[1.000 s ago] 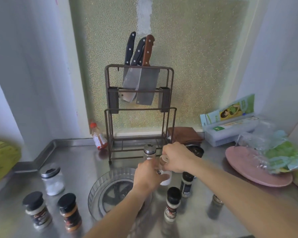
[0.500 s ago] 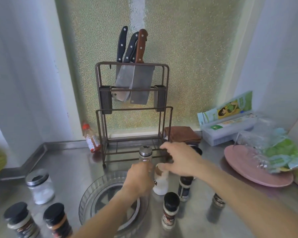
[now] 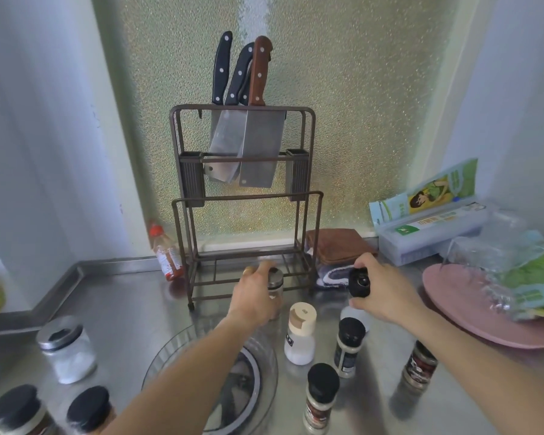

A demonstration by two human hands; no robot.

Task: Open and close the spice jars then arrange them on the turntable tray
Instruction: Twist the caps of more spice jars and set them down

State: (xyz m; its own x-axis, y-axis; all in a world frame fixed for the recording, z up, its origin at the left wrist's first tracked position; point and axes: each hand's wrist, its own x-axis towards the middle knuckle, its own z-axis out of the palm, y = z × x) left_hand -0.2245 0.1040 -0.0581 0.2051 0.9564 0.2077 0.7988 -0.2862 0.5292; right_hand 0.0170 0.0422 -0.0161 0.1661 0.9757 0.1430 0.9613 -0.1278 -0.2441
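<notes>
Silver-capped jar [image 3: 275, 284] gripped by left hand [image 3: 253, 296] fingers; right hand [image 3: 385, 293] fingers clasp black-lidded jar [image 3: 359, 282].

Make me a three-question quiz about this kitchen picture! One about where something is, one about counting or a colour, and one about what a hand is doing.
1. Where is the white bottle with the beige cap?
A. on the clear tray
B. on the steel counter, right of the clear tray
C. on the pink plate

2. How many knife handles stick up from the rack?
A. one
B. three
C. five

3. What is the right hand doing?
A. gripping a black-topped jar
B. lying flat on the counter
C. holding a knife

Answers:
1 B, it stands on bare metal beside the tray.
2 B, two are black and one is brown.
3 A, its fingers curl round the black top.
</notes>
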